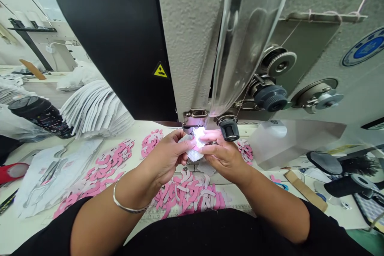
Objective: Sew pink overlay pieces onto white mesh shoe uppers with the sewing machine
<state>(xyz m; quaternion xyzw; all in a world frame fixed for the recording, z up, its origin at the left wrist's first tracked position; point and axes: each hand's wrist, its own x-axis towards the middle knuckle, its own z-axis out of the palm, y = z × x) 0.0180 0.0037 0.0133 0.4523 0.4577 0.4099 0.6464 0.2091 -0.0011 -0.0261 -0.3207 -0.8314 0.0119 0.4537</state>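
Under the lit needle area of a sewing machine (193, 122) lies a small white textured fabric piece (195, 155) with a bit of pink on it. My left hand (171, 150) pinches its left side, thumb on top. From the right, my right hand (223, 154) holds the same piece, fingers close to the needle. Glare from the lamp washes out the spot where the fingertips meet. Just in front of both hands spreads a heap of curved pink and white fabric cutouts (189, 192).
More pink cutouts (111, 160) lie to the left. Beyond them are a fanned stack of white sheets (96, 108), a black bottle (39, 114) and tweezers (49, 172) on white cloth. A translucent plastic guard (288, 142) and a brown strip (306, 190) are at right.
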